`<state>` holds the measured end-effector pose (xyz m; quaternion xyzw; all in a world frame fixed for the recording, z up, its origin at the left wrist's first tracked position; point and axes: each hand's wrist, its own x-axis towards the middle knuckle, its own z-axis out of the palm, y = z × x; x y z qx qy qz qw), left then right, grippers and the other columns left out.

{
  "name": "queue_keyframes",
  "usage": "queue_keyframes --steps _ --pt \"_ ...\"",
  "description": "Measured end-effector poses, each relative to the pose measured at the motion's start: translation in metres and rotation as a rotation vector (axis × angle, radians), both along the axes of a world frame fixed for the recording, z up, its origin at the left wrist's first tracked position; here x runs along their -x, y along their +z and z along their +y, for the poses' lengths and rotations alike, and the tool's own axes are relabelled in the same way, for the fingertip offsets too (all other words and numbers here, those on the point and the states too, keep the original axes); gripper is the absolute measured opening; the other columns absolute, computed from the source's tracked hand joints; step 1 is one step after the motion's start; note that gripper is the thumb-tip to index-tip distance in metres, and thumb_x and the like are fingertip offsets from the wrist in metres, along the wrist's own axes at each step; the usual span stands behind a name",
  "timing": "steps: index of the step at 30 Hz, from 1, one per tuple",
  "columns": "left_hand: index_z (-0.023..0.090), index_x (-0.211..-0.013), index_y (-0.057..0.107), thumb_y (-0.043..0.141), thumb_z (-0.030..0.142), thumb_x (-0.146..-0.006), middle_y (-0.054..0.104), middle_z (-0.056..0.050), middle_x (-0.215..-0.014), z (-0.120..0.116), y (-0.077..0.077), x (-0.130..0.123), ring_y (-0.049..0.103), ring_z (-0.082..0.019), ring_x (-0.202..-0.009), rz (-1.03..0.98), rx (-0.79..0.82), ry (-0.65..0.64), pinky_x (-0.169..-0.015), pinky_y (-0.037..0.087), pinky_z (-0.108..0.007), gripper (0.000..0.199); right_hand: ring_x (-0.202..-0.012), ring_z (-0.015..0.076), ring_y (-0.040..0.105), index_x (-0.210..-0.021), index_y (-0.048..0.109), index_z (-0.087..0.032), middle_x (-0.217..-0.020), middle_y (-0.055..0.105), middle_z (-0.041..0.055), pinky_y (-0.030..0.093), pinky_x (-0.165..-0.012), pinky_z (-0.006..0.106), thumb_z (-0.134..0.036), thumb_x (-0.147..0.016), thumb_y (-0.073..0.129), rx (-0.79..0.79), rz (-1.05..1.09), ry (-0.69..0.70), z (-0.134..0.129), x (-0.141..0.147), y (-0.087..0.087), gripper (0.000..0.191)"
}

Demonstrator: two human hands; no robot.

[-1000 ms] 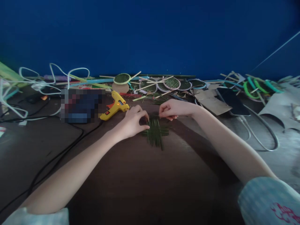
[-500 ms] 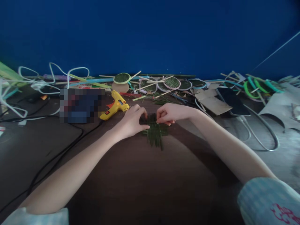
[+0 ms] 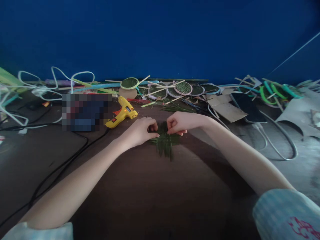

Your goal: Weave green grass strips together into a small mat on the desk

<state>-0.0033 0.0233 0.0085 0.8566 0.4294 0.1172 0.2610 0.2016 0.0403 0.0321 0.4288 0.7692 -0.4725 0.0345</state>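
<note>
In the head view, at the middle of the frame, the left hand (image 3: 141,130) and right hand (image 3: 179,122), both with fingers curled and pinching, grip the upper edge of the small woven mat of dark green leaf strips (image 3: 165,143) lying on the brown wooden table (image 3: 150,193), right of the yellow plastic glue gun (image 3: 121,112).

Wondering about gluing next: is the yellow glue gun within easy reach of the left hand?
Probably yes: the glue gun lies just beyond the left hand, with bare table between.
</note>
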Motion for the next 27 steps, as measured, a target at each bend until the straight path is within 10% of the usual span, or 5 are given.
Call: queue_keyframes --steps 27 --pt "0.019 -0.081 0.057 0.061 0.031 -0.074 0.058 0.0 -0.078 0.0 0.009 0.004 0.053 -0.014 -0.073 0.011 0.07 -0.051 -0.065 0.039 -0.025 0.014 -0.037 0.0074 0.048 -0.062 0.051 -0.017 -0.044 0.055 -0.0028 0.036 -0.042 0.02 -0.034 -0.071 0.055 -0.11 -0.076 -0.031 -0.005 0.004 -0.004 0.02"
